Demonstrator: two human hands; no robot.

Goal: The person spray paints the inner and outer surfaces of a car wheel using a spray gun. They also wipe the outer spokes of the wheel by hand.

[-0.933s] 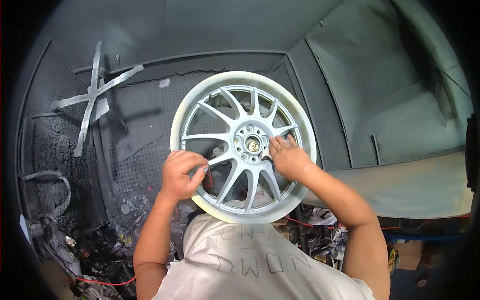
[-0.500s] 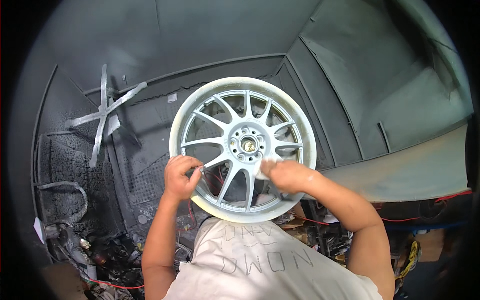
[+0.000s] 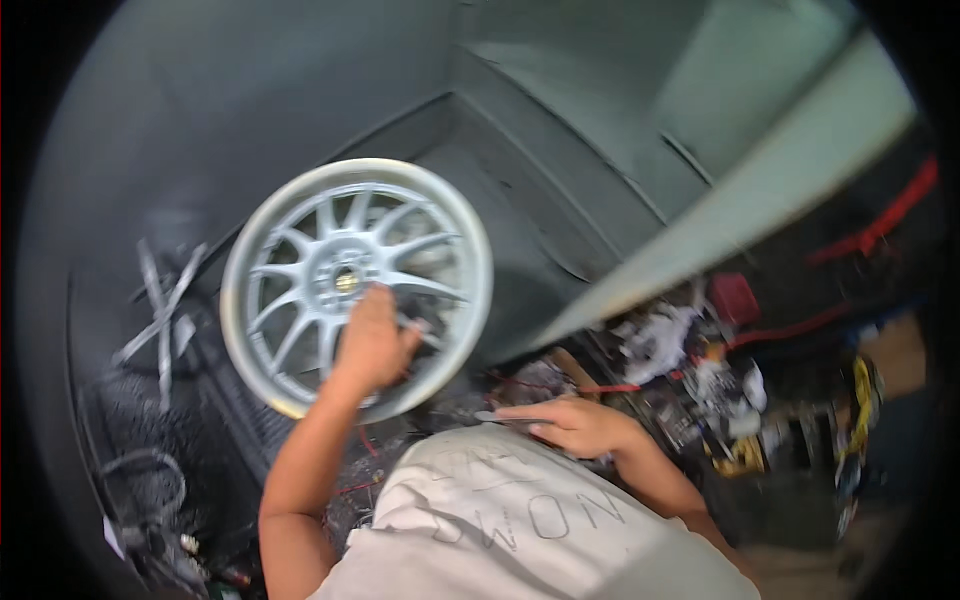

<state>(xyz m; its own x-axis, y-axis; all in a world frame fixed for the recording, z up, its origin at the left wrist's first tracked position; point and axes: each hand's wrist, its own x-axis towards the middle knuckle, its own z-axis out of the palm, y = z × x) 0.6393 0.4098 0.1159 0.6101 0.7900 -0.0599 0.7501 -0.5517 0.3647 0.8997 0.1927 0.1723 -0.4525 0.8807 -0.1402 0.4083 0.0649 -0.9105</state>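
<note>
A light grey multi-spoke car wheel rim (image 3: 237, 290) with a yellowish-white outer lip stands left of centre. My left hand (image 3: 372, 340) reaches over its lower spokes, fingers stretched toward the hub and thumb spread to the side. A small pale spot shows at the thumb tip; blur hides what it is. Apart from the rim, in front of my shirt, my right hand (image 3: 585, 425) pinches a thin flat grey piece (image 3: 503, 417), whose kind I cannot make out.
At the left stands a grey-coated cross-shaped stand (image 3: 163, 325). A dark hose (image 3: 170, 462) curves below it. Dark panels (image 3: 330, 80) enclose the back. A pale slanting ledge (image 3: 690, 245) runs to the right, above jumbled clutter with crumpled white material (image 3: 660, 345) and red cable (image 3: 790, 328).
The view has swung right, so the rim appears further left. My right hand has left the spokes and come down toward my body. My left hand has moved from the rim's edge toward the hub.
</note>
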